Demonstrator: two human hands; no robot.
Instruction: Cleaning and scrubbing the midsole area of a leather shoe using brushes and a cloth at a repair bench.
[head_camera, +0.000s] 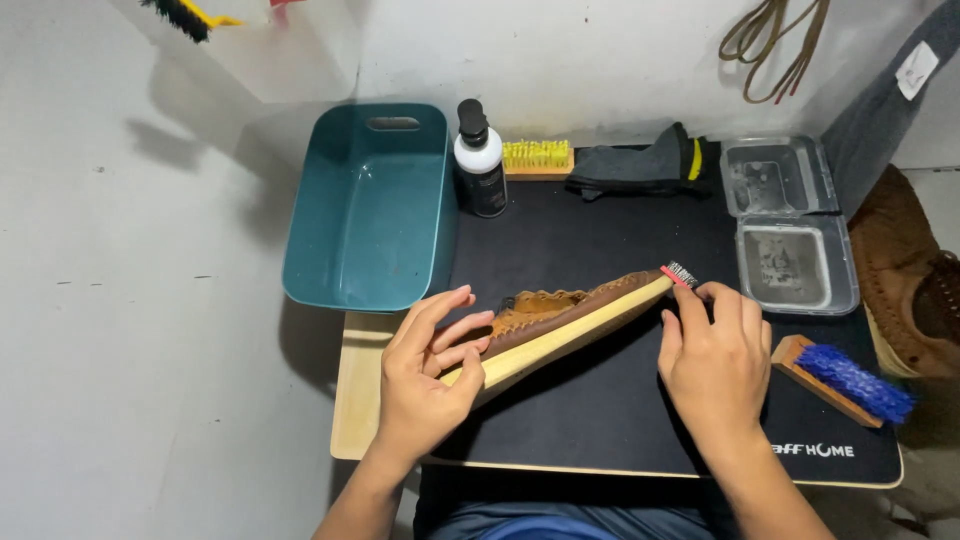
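A brown leather shoe (560, 305) with a pale yellow sole lies on its side over the black mat (600, 250). My left hand (430, 375) grips its heel end, fingers wrapped over the sole. My right hand (715, 365) holds a small red-handled brush (680, 274) with dark bristles, and the brush tip touches the toe end of the sole.
A teal plastic tub (370, 210) sits at the mat's left. At the back stand a black and white bottle (480, 160), a yellow-bristle brush (538, 157) and dark gloves (640, 165). At the right sit two clear containers (795, 225), a blue-bristle brush (845, 380) and another brown shoe (910, 280).
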